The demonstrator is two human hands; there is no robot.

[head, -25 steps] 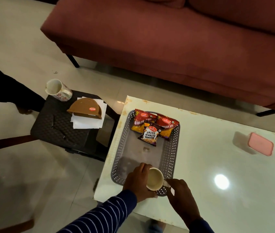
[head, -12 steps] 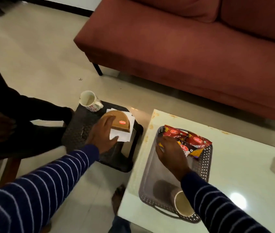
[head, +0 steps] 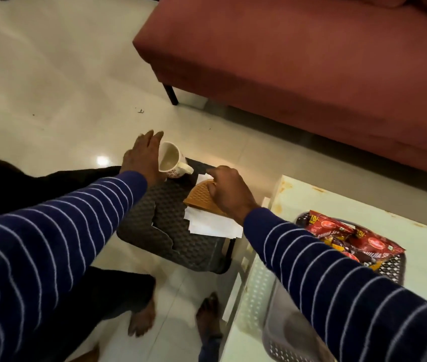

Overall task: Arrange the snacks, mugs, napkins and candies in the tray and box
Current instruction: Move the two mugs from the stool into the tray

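Observation:
A white mug with red print stands tilted at the far corner of a dark stool. My left hand is beside the mug's left side, fingers straight and spread. A brown half-round napkin holder lies on white napkins on the stool. My right hand lies over the holder, its fingers curled round the far edge. Red snack packets sit in the grey mesh tray on the white table. My right sleeve covers the tray's near part.
A dark red sofa stands behind the stool and table, one black leg near the stool. A person in dark clothes sits at the left edge. Bare feet rest on the pale tiled floor below the stool.
My left hand left the napkin holder and went to the mug. My right hand came out of the tray and across onto the holder. The view swung left.

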